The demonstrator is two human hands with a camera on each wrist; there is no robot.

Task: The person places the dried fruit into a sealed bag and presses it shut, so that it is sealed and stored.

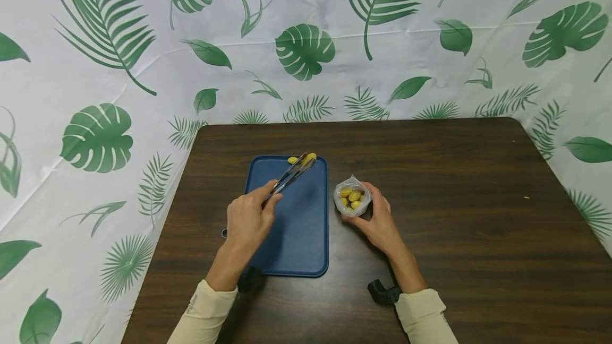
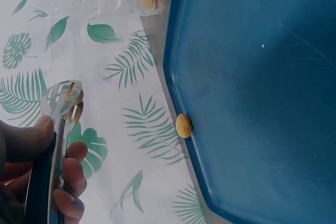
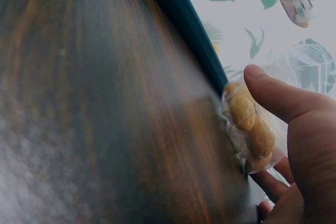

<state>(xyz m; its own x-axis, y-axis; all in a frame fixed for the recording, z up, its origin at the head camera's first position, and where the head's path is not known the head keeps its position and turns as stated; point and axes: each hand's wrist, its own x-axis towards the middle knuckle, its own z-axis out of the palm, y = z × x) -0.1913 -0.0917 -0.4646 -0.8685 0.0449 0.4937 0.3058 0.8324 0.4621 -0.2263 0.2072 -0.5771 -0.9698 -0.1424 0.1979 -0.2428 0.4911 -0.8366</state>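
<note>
My left hand (image 1: 249,219) grips metal tongs (image 1: 288,176) with dark handle sides, raised over the far end of a blue tray (image 1: 303,238). A small yellow oval piece (image 1: 310,157) sits between the tong tips. Another yellow piece (image 2: 183,125) lies against the tray's far rim. Just right of the tray, my right hand (image 1: 380,224) holds a clear plastic bag (image 1: 338,207) upright, thumb on one side and fingers on the other. Several similar yellow pieces (image 3: 251,121) show inside it, and its mouth is open upward.
Under everything is a dark wood-grain table (image 1: 459,216). A small ring-shaped end (image 1: 224,233) shows beside the left hand, left of the tray. Behind the table hangs a white cloth (image 1: 268,84) printed with green leaves. A tiny pale speck (image 1: 526,197) lies far to the right.
</note>
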